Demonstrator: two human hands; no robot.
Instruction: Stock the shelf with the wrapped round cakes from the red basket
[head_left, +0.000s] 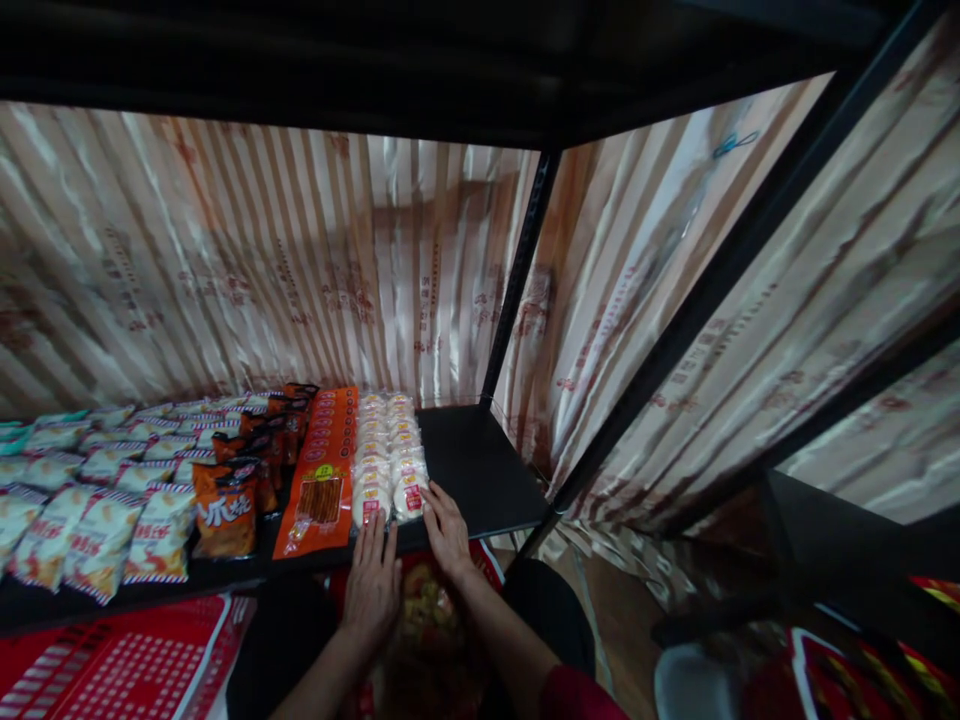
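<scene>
Two rows of small white round snack packs (373,447) in clear wrappers with red labels run front to back on the black shelf (480,465). My left hand (373,575) lies with fingers stretched out at the front end of the left row. On the right side of the front pack in the other row, my right hand (448,525) rests with its fingers extended. Neither hand is wrapped around anything. Directly left of the white packs lies a long flat orange snack bag (322,460) with a clear window showing brown sticks.
Farther left stand orange-and-black snack bags (226,508) and several rows of striped white bags (161,530). A black post (517,280) rises at the shelf's back corner, before a printed curtain (420,240). Below left is a red basket (127,660); another black shelf (847,540) stands right.
</scene>
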